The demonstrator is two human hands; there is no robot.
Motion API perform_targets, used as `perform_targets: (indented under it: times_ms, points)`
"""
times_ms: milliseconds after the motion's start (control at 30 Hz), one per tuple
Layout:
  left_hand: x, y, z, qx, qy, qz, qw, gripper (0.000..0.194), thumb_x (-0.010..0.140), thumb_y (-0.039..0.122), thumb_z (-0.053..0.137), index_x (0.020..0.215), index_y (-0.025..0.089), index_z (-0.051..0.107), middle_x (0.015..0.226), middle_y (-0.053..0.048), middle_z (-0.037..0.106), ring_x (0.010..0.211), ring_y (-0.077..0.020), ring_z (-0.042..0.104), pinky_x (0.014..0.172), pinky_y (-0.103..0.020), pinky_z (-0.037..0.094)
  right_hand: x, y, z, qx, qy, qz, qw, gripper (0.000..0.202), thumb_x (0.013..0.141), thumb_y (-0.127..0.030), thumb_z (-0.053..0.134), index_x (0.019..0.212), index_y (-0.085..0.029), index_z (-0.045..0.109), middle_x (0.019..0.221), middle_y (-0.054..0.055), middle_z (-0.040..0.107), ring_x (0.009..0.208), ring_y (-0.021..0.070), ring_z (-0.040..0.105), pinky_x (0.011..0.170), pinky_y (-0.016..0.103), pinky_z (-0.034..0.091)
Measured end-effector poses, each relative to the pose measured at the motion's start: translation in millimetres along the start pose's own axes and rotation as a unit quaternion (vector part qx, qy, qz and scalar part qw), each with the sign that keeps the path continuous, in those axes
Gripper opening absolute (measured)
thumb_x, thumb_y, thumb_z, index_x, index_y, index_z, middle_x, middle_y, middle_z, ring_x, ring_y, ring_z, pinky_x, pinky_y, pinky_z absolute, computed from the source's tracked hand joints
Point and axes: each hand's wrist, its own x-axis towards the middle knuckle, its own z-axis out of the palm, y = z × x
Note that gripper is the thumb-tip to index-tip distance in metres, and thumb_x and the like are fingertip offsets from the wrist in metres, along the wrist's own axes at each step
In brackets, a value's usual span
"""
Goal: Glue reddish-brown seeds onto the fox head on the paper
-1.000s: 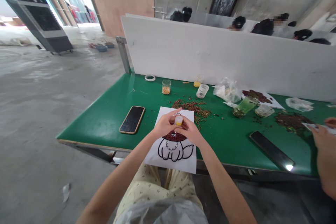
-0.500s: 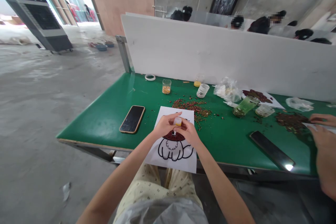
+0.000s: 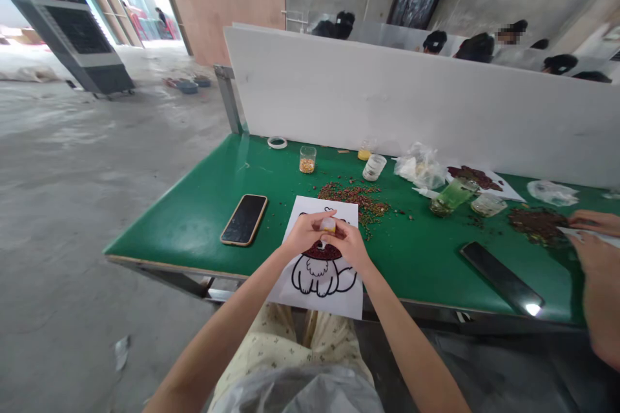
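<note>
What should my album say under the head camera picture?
Left hand and right hand hold a small bottle over an animal drawing near seeds on a green table.

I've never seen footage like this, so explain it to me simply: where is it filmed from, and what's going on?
There is no machine here. One camera, worn on a person's head, looks forward and down. The left hand and right hand are that person's own, together around a small bottle with a yellow band, above a paper with an animal drawing, partly dark red. The green table also bears a phone, scattered seeds and a jar of orange-yellow grains. The hands at the far right belong to someone else.
</note>
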Motion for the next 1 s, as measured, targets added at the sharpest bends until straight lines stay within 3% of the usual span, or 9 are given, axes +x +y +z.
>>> perform_targets:
  times_ms: [367,800,1000]
  points:
    - [1,0,0.8,0.047,0.009,0.006,0.999,0.052,0.058,0.006,0.056,0.109,0.012,0.066,0.087,-0.005,0.071,0.071,-0.0151,0.063,0.065,-0.024,0.049,1,2,-2,-0.025,0.008,-0.004,1.0,0.031,0.066,-0.035,0.071,0.092,-0.017,0.068,0.082,0.0,0.068,0.078,0.0213,0.061,0.074,0.032,0.049]
    - [-2,3,1.8,0.055,0.024,0.012,0.998,0.052,0.056,0.004,0.055,0.106,0.012,0.068,0.087,-0.005,0.072,0.075,-0.0177,0.065,0.069,-0.026,0.051,1,3,0,-0.02,0.014,-0.004,1.0,0.027,0.066,-0.031,0.072,0.089,-0.018,0.069,0.079,0.0,0.068,0.075,0.0196,0.06,0.072,0.03,0.048]
    - [-3,13,0.4,0.029,0.004,0.005,1.0,0.05,0.06,0.009,0.06,0.11,0.013,0.065,0.097,-0.008,0.07,0.084,-0.0197,0.064,0.08,-0.032,0.05,1,-2,0,0.065,-0.02,0.014,0.998,0.038,0.063,-0.031,0.075,0.099,-0.02,0.065,0.098,0.003,0.068,0.093,0.0237,0.062,0.086,0.037,0.048]
